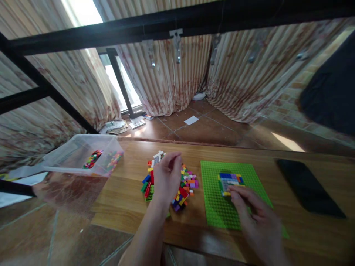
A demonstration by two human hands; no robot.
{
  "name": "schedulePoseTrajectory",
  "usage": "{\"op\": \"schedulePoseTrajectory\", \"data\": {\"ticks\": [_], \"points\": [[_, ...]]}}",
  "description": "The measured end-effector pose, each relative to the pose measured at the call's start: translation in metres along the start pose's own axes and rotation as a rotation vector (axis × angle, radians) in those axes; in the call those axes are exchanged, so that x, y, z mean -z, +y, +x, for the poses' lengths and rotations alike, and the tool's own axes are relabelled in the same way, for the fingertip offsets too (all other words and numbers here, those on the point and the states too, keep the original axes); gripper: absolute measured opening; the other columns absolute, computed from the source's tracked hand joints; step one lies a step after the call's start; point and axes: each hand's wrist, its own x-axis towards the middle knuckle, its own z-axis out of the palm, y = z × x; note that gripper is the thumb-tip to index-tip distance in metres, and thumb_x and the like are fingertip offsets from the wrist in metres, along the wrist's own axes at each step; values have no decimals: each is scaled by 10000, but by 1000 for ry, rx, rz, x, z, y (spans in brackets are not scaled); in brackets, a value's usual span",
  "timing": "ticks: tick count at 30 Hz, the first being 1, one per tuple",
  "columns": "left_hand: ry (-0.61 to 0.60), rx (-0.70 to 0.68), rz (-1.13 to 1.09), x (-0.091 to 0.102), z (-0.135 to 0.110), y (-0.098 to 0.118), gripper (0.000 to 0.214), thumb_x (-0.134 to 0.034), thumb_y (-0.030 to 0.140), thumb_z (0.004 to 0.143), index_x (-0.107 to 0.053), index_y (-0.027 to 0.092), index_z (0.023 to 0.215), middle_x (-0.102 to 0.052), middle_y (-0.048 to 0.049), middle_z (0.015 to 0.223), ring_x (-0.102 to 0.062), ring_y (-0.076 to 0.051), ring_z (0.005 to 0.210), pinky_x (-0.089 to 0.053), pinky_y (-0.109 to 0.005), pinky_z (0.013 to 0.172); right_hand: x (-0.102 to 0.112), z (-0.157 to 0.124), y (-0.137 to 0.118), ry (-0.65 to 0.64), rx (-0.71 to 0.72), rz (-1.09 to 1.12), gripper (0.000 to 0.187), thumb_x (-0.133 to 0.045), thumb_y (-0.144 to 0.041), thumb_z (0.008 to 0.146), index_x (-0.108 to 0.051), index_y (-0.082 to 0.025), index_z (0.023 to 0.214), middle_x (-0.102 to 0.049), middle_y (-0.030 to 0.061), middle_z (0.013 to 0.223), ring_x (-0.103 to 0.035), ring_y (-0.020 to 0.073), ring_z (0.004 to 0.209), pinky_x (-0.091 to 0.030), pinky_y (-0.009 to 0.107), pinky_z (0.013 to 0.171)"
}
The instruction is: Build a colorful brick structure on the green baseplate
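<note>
My left hand (167, 177) is over a loose pile of mixed toy building bricks (184, 184), its fingers curled and pressed together. Whatever it may hold is too small or hidden to make out. A green studded baseplate (208, 207) lies to the right of the pile. On it stands a low block of joined bricks (229, 178) in blue, white, grey, yellow and orange. At the near edge of that block my right hand (256, 218) is closed, thumb and index fingertip together. What is between those fingertips I cannot tell.
A dark flat slab (309, 188), like a phone or tablet, lies on the wooden table (127, 184) at the right. A clear plastic bin (69, 155) with more bricks stands off the table's left end. A black metal bar (124, 35) crosses above.
</note>
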Motion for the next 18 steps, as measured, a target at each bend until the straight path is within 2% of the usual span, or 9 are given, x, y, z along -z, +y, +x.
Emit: {"op": "schedulePoseTrajectory", "data": {"ticks": [3,7,10,13,18], "points": [[124,69,-151,14,9,3,182,-616,296,795,-680,146,873,-661,-11,713,-609,-106,622,-482,-194,573,-18,-9,-11,-177,176,-4,128,-554,-261,886,-660,-256,957,-692,20,959,-651,154,897,-515,256,787],[168,124,-207,25,14,6,159,-638,271,763,-683,129,820,-654,-4,670,-591,-87,564,-464,-176,532,-42,-18,-17,-325,305,-7,162,-522,-200,900,-649,-241,992,-671,41,979,-646,143,891,-525,224,739],[150,140,-237,26,14,3,151,-639,262,757,-684,128,812,-647,1,645,-589,-87,560,-460,-176,526,-54,-21,-14,-353,354,-34,195,-516,-187,902,-648,-240,1036,-662,50,998,-641,148,901,-530,232,746],[129,146,-273,24,13,-1,154,-639,263,759,-682,132,828,-649,0,652,-601,-93,585,-481,-186,553,-60,-20,-13,-362,344,-62,202,-508,-194,907,-647,-240,1046,-648,53,1001,-634,154,907,-530,245,758],[107,176,-294,23,13,-1,154,-622,243,765,-684,131,849,-660,-7,686,-606,-93,615,-493,-182,566,-69,-20,-21,-356,388,-132,217,-529,-227,900,-637,-235,1088,-611,75,1038,-611,182,940,-526,290,779]]}}
